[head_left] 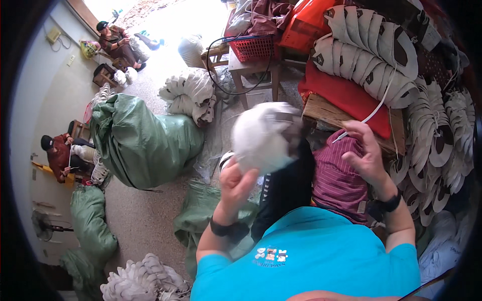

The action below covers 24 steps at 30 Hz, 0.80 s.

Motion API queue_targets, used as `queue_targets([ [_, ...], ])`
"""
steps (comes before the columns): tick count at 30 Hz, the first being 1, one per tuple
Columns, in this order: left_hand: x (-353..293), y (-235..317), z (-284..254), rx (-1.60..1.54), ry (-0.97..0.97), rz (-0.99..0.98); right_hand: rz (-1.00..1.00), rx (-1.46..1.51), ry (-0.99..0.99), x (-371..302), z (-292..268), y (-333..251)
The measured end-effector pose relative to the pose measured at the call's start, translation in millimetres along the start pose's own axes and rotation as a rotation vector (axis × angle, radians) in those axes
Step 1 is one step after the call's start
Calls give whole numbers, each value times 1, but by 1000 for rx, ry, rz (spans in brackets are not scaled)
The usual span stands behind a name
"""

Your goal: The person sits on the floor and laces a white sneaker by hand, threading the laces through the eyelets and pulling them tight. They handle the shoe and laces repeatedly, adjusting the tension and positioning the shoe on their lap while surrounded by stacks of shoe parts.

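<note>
Above the wearer's lap, near the middle of the view, a white, rounded piece of sheet material with a dark patch (260, 138) is raised in the left hand (238, 183); its outline is blurred. The left forearm is bent upward from a turquoise short-sleeved shirt (311, 251), a black wristband (227, 230) about the wrist, and the left grip is narrow, thumb and fingers pinching the lower edge of the piece. The right hand (365, 156) is lifted above a maroon pinstriped cloth (339, 173), its forearm angled up and inward; this grip is wide, the thumb standing apart from the bent forefinger. Beside those fingers runs a slender white cord (377, 108), its tip lying to their left; whether cord and fingers touch cannot be told. Beyond the right hand, a brown wooden worktop (321, 111) bears a folded red cloth (346, 103), with overlapping rows of curved white pieces with dark patches (364, 72) above it. To the left, a large, bulging green woven sack (143, 140) stands on the speckled grey floor (145, 215).
</note>
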State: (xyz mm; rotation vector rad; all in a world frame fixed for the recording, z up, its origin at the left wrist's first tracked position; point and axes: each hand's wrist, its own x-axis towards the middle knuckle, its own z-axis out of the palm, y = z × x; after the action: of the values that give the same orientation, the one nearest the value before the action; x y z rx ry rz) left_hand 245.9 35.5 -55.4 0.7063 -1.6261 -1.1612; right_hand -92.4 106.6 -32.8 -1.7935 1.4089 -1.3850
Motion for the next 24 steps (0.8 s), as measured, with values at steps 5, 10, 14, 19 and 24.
queue_targets([
  [5,24,37,49,-275,-474,86,220,346,-171,-18,11,-8],
  [10,26,24,89,-363,-392,-135,371,702,-52,-68,-21,-7],
  [14,22,4,117,-303,-330,-218,345,543,76,-89,-53,-14],
  [19,41,-34,129,-69,-124,-176,564,971,509,-118,-98,-9],
  [24,40,-85,147,204,-216,-105,688,908,537,-133,-128,22],
])
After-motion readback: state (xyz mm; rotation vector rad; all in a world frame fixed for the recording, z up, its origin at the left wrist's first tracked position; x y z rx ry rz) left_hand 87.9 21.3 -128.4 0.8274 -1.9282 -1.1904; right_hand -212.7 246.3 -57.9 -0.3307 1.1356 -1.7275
